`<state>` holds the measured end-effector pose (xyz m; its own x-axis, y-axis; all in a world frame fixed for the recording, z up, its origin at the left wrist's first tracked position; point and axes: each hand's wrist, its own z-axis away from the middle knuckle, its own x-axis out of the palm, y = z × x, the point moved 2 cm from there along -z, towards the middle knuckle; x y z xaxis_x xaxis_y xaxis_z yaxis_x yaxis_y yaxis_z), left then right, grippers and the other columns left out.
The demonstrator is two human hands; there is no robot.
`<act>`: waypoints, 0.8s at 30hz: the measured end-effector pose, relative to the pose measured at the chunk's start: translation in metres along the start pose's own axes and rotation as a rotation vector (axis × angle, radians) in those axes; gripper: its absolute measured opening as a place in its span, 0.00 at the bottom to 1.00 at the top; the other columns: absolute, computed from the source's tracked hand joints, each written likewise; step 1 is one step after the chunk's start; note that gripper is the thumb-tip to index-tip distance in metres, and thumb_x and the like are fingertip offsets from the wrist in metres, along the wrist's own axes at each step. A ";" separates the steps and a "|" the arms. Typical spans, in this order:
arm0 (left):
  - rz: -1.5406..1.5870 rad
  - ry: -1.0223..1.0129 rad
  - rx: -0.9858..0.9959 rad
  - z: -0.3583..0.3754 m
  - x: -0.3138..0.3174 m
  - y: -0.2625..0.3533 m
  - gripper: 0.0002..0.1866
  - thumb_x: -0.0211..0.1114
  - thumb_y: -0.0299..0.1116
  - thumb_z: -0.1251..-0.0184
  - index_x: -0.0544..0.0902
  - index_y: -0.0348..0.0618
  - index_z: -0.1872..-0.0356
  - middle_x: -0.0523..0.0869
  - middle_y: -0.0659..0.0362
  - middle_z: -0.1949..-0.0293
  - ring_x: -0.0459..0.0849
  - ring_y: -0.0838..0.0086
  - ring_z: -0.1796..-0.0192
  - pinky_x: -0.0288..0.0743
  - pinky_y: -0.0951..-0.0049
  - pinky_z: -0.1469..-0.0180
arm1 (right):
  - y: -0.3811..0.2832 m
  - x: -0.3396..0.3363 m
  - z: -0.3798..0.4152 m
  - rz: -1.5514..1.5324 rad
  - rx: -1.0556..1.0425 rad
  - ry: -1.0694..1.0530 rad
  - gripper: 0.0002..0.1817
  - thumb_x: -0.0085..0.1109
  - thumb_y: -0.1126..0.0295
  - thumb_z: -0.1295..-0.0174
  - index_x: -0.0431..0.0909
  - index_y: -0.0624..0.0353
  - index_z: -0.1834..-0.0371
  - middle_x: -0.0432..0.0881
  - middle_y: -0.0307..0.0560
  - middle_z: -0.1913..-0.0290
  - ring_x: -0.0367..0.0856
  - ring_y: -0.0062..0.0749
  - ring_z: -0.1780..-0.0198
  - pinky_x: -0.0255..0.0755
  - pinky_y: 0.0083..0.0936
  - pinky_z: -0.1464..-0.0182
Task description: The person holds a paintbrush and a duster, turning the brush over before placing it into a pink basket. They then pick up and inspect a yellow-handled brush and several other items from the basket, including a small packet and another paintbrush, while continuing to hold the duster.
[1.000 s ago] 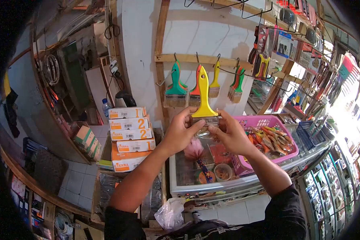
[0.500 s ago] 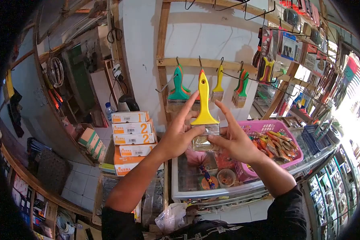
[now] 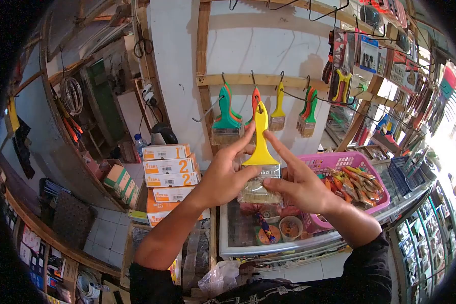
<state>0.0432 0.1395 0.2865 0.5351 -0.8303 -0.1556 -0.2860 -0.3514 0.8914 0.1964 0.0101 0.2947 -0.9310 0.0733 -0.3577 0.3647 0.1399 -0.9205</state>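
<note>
A wide paintbrush (image 3: 260,139) with a yellow handle is held upright in front of me, bristles down. My left hand (image 3: 228,177) grips its left side, thumb across the metal band and index finger along the handle. On the opposite side my right hand (image 3: 304,190) has its thumb over the lower part and its index finger pointing up beside the handle. Behind it, green brushes (image 3: 227,114), an orange-handled brush (image 3: 256,93), a smaller yellow brush (image 3: 279,104) and more green and orange brushes (image 3: 309,111) hang from hooks on a wooden rail.
A pink basket (image 3: 385,198) of bagged small brushes stands on the glass display case (image 3: 233,230). Stacked orange-and-white boxes (image 3: 169,166) are at the left. A wire hook (image 3: 207,114) juts out near the green brushes. Packaged tools (image 3: 367,55) hang at the upper right.
The yellow-handled brush and both hands have come slightly lower in view. Both hands keep their hold on the brush.
</note>
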 end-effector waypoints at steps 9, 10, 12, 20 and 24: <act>-0.601 0.053 0.238 -0.013 0.001 -0.022 0.46 0.64 0.20 0.29 0.49 0.43 0.14 0.79 0.46 0.32 0.80 0.64 0.33 0.70 0.63 0.26 | 0.031 -0.008 -0.016 0.287 -0.159 0.031 0.56 0.64 0.71 0.29 0.28 0.43 0.11 0.83 0.63 0.66 0.83 0.44 0.67 0.76 0.41 0.56; -0.615 0.062 0.254 -0.016 0.001 -0.027 0.46 0.65 0.20 0.29 0.50 0.44 0.14 0.79 0.44 0.32 0.80 0.62 0.32 0.69 0.62 0.25 | 0.036 -0.009 -0.021 0.312 -0.162 0.032 0.57 0.64 0.70 0.29 0.27 0.43 0.11 0.84 0.67 0.64 0.84 0.50 0.66 0.76 0.43 0.54; -0.640 0.088 0.253 -0.024 -0.001 -0.038 0.46 0.65 0.22 0.29 0.50 0.46 0.14 0.78 0.43 0.32 0.80 0.59 0.32 0.68 0.61 0.25 | 0.044 -0.015 -0.032 0.363 -0.098 0.018 0.59 0.65 0.70 0.31 0.26 0.43 0.11 0.85 0.73 0.60 0.86 0.62 0.62 0.76 0.48 0.50; -0.647 0.220 0.287 -0.066 -0.020 -0.103 0.47 0.64 0.22 0.31 0.53 0.54 0.13 0.77 0.40 0.36 0.77 0.45 0.34 0.70 0.55 0.29 | 0.094 -0.046 -0.092 0.484 -0.296 0.100 0.60 0.68 0.72 0.36 0.31 0.39 0.11 0.83 0.76 0.53 0.85 0.70 0.55 0.76 0.55 0.46; -0.732 0.244 0.246 -0.085 -0.026 -0.117 0.47 0.64 0.20 0.31 0.54 0.54 0.13 0.75 0.40 0.35 0.76 0.46 0.32 0.69 0.56 0.28 | 0.113 -0.066 -0.117 0.501 -0.292 0.133 0.60 0.70 0.73 0.38 0.37 0.33 0.11 0.78 0.72 0.50 0.84 0.69 0.52 0.76 0.54 0.43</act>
<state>0.1301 0.2389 0.2225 0.8045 -0.2447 -0.5412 0.0531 -0.8779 0.4759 0.3011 0.1370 0.2330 -0.6412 0.3212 -0.6969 0.7661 0.3210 -0.5569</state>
